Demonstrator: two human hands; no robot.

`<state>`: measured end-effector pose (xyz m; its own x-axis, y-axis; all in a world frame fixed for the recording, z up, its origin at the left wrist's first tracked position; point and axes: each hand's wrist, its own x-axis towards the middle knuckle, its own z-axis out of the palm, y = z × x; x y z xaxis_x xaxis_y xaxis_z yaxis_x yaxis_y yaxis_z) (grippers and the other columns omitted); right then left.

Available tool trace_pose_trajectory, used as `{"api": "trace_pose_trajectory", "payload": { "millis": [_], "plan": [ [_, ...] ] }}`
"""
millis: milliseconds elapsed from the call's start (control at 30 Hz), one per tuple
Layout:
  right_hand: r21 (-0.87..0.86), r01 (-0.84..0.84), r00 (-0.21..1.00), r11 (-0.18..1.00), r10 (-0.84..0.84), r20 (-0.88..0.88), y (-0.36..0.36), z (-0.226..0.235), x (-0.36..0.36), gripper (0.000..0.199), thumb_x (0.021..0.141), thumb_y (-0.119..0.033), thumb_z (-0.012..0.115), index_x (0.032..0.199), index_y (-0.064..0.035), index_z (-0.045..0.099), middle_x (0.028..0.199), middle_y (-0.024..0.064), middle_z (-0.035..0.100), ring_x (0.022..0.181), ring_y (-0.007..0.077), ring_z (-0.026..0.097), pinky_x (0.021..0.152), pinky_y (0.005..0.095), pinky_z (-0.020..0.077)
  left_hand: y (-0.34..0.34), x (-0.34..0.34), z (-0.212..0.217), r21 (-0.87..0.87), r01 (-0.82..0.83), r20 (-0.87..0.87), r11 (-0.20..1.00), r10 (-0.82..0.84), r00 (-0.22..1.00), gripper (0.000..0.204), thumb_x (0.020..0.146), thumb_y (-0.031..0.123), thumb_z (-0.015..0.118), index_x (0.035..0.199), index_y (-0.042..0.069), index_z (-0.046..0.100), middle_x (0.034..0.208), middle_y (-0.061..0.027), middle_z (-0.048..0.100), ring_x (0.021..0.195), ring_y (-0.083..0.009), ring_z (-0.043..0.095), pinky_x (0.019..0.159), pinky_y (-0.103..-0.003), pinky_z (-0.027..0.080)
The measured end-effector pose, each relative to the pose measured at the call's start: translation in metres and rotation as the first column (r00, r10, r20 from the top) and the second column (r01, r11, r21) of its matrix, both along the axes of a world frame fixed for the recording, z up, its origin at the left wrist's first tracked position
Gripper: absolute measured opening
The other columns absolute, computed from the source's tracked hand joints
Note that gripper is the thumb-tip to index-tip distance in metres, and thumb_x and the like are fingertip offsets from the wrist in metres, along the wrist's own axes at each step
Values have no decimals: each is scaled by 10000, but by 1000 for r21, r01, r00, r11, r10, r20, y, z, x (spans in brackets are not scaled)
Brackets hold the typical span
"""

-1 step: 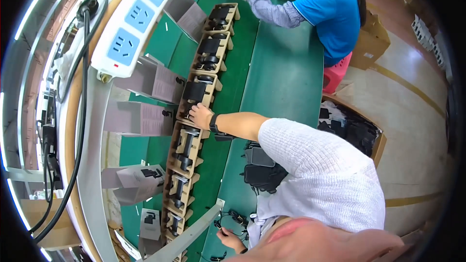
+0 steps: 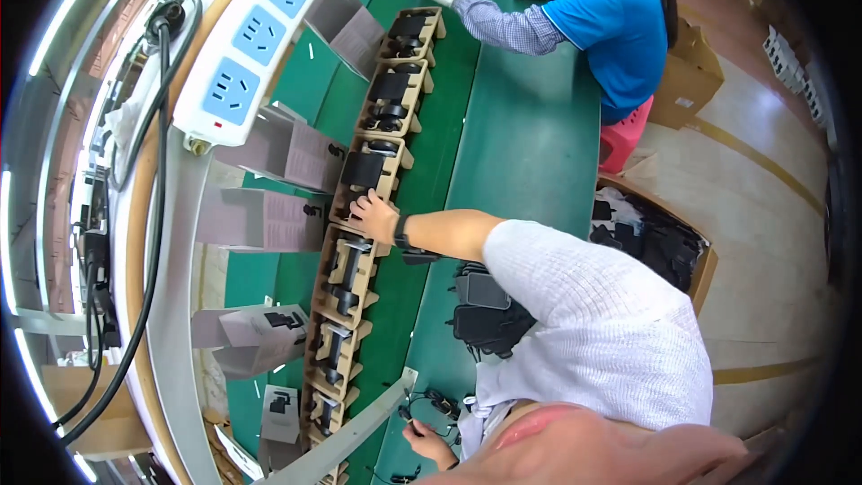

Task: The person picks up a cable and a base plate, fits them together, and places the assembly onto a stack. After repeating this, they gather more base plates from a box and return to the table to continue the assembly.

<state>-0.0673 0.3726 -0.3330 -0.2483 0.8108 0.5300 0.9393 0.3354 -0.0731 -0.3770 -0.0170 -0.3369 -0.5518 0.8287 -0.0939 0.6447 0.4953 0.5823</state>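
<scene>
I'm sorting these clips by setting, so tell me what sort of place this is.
Most likely a factory packing line. A long green conveyor belt carries a row of cardboard trays holding black parts, grey boxes stand alongside, and another worker in white gloves works further up the same belt.

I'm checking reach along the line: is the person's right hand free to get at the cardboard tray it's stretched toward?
Probably yes: the right hand already rests on the cardboard tray at its near edge, with nothing between them.
</scene>
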Motion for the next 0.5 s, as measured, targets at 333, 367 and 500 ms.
{"api": "trace_pose_trajectory", "payload": {
  "millis": [333,367,500],
  "plan": [
    [-322,-941,307,106,670,-676,-243,54,-53,463,866,-404,533,1104,-7,519,863,197,608,836,376,589,705,460,467,43,96,41,278,451,248,848,-517,819,241,826,81,648,1016,-18,538,853,-109,620,722,-175,576,663,-310,475],
    [-472,-879,425,65,553,-716,-255,64,-48,484,888,-402,513,1166,-7,480,868,215,613,835,385,594,710,469,467,41,98,44,280,443,250,852,-510,823,241,826,81,648,1016,-18,538,853,-109,620,722,-175,576,663,-310,475],
    [-466,-863,502,193,420,-756,-246,29,-36,534,918,-387,485,1277,-18,340,829,214,618,747,372,613,660,455,467,35,120,88,333,326,143,885,-389,910,490,825,29,627,1237,-14,364,1079,-136,522,993,-234,526,861,-335,420]
  ]
}}
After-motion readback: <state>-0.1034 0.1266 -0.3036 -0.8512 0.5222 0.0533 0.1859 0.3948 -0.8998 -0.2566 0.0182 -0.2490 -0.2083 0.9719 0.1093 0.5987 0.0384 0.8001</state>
